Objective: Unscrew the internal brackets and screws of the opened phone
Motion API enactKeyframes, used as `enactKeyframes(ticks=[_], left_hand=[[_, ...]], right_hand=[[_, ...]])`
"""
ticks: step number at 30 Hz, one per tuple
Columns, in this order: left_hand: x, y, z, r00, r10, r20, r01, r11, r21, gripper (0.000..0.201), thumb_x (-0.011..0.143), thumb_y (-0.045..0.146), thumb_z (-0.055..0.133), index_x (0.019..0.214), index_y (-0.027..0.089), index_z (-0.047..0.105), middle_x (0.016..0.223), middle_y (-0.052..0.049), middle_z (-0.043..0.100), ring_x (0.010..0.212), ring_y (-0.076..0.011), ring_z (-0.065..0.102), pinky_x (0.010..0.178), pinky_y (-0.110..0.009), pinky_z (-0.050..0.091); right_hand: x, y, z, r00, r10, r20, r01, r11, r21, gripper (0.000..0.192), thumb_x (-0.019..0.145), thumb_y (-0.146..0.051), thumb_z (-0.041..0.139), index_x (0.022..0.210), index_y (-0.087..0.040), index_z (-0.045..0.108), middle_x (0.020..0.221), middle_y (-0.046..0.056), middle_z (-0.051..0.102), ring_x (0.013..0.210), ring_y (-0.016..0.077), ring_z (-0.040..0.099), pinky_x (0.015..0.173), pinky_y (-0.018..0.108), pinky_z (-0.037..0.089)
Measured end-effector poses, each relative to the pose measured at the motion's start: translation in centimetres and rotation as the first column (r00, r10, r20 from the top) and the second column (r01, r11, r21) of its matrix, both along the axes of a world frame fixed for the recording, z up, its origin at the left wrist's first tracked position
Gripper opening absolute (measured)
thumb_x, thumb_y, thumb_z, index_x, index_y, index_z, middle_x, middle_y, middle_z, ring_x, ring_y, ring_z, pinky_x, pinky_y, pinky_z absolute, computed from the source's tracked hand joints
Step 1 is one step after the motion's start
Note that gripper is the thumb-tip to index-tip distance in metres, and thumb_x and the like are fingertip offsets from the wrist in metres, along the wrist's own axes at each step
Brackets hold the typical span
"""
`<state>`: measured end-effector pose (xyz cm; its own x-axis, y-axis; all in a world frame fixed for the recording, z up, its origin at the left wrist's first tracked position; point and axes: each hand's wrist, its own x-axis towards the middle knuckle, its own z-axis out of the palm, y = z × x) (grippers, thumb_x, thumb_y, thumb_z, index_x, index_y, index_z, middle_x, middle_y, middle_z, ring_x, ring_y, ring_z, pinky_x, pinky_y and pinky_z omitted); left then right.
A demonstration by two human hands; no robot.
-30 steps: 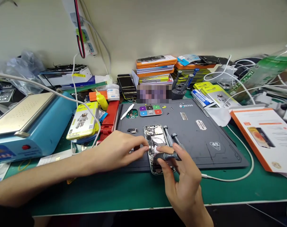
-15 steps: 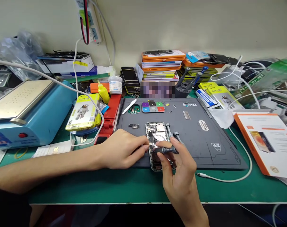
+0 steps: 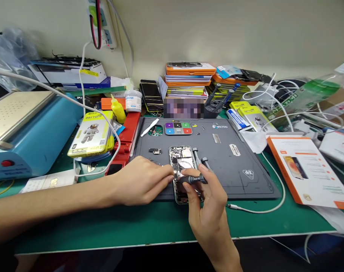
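Your left hand (image 3: 145,181) is steadying the opened phone (image 3: 183,172); right hand (image 3: 208,211) is gripping a screwdriver (image 3: 192,179) on its internals. Disassembly approx. halfway; board not yet out.

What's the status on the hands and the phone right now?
Left hand steadying opened phone on gray mat. Right hand gripping screwdriver, tip over phone. Two spare screwdrivers beside it.

The head camera's view swings a little to the right and downward, so the opened phone (image 3: 183,172), the grey mat (image 3: 234,166) and the blue machine (image 3: 33,136) all sit further left in frame. The right hand (image 3: 208,211) draws slightly nearer the left hand (image 3: 143,183), the dark screwdriver (image 3: 192,179) tilting marginally over the phone's interior.
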<state>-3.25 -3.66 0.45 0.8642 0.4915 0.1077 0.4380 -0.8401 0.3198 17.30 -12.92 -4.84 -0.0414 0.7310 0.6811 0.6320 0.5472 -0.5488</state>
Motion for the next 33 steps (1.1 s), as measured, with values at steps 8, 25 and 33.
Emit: enactKeyframes(ticks=[8,25,33], left_hand=[[0.03,-0.01,-0.30,0.999,-0.018,-0.037,0.017,1.000,-0.010,0.025,0.115,0.027,0.034,0.099,0.022,0.053,0.074,0.000,0.068,0.062,-0.0201,0.068,0.056,-0.034,0.031],[0.16,0.03,-0.44,0.999,-0.031,-0.017,0.031,1.000,0.005,0.024,0.115,0.026,0.036,0.097,0.022,0.052,0.077,0.001,0.070,0.062,-0.0191,0.067,0.056,-0.038,0.031],[0.12,0.00,-0.56,0.999,-0.036,0.008,0.036,0.999,0.027,0.023,0.114,0.025,0.039,0.095,0.022,0.051,0.077,0.002,0.069,0.061,-0.0185,0.066,0.056,-0.037,0.030]], right_hand=[[-0.07,0.00,0.51,0.999,0.006,0.040,-0.006,1.000,0.021,0.086,0.099,0.003,0.061,0.171,-0.026,0.024,0.140,0.014,0.069,0.126,0.0219,0.074,0.104,0.040,0.069],[0.38,0.23,0.35,0.998,0.052,0.035,-0.051,0.998,-0.026,0.078,0.103,0.002,0.054,0.170,-0.023,0.023,0.135,0.014,0.069,0.133,0.0194,0.071,0.115,0.039,0.062],[0.56,0.12,0.11,0.996,0.066,0.064,-0.067,0.998,0.013,0.082,0.100,0.004,0.057,0.170,-0.024,0.024,0.132,0.014,0.067,0.130,0.0202,0.071,0.109,0.041,0.066]])
